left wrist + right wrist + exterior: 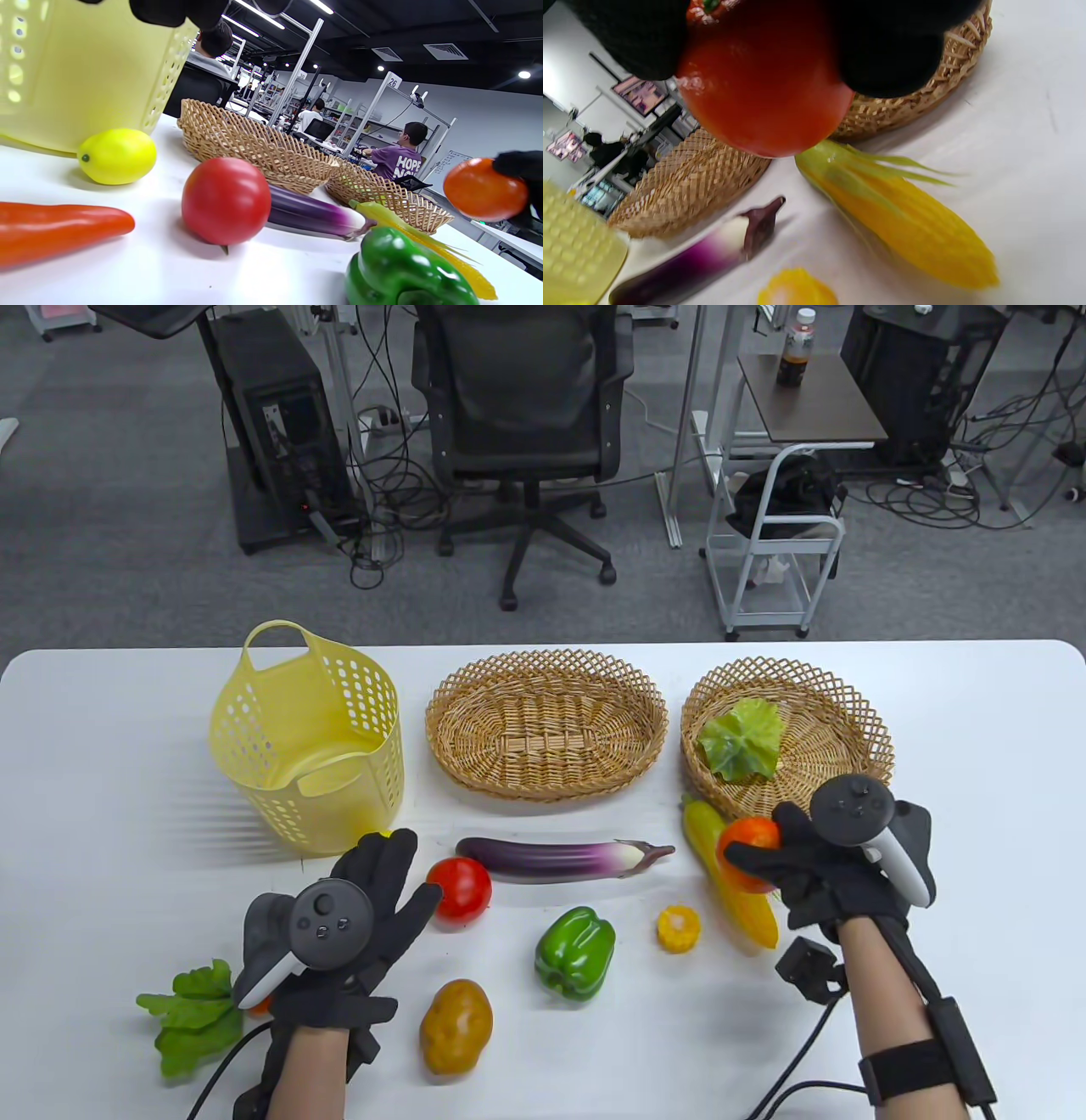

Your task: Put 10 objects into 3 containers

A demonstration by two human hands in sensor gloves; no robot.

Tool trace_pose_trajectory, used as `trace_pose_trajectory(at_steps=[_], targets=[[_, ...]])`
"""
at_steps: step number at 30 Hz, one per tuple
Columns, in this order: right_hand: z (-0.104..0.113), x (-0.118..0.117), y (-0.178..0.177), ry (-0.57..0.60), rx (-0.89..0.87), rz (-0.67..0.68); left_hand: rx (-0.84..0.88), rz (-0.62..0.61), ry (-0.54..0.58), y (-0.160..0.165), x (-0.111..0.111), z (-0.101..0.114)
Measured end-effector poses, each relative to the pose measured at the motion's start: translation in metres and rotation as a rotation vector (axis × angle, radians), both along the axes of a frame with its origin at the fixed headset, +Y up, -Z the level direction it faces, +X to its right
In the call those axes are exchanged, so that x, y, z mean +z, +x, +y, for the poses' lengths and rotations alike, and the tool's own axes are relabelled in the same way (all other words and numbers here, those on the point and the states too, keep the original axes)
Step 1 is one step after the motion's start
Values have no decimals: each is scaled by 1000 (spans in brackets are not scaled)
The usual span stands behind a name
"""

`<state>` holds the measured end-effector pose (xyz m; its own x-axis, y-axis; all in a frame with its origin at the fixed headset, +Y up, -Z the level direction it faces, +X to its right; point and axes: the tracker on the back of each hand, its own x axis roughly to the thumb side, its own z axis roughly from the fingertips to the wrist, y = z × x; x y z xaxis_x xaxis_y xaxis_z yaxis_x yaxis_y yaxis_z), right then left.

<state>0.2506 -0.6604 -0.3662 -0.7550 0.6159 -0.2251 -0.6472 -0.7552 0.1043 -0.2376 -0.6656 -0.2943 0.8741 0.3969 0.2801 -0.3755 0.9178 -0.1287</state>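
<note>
The white desk carries a yellow basket, two wicker baskets, a lemon, tomato, eggplant, corn cob, corn piece, pepper, potato, greens and carrot.

Table view sits high at the near side, looking down and out across the white table to the office floor beyond. Left wrist view is almost at tabletop level, aimed across the red tomato toward both wicker baskets. Right wrist view is tilted and very close; both wrist views share the eggplant and corn cob.
</note>
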Motion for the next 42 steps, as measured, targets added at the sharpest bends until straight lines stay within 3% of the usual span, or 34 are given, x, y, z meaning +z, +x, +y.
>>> trace_pose_trajectory(at_steps=[4, 10, 18, 27, 42], targets=[[-6, -22, 15, 76, 17, -226, 14, -1, -15, -2, 0, -1], [-23, -46, 31, 3, -45, -365, 12, 17, -25, -6, -3, -2], [-42, -63, 31, -94, -15, -396, 56, 40, -18, -15, -2, -1], [-53, -65, 39, -199, 3, -394, 76, 50, -23, -17, -2, 0], [-53, -54, 35, -164, 33, -296, 59, 30, -26, -6, 1, 3]])
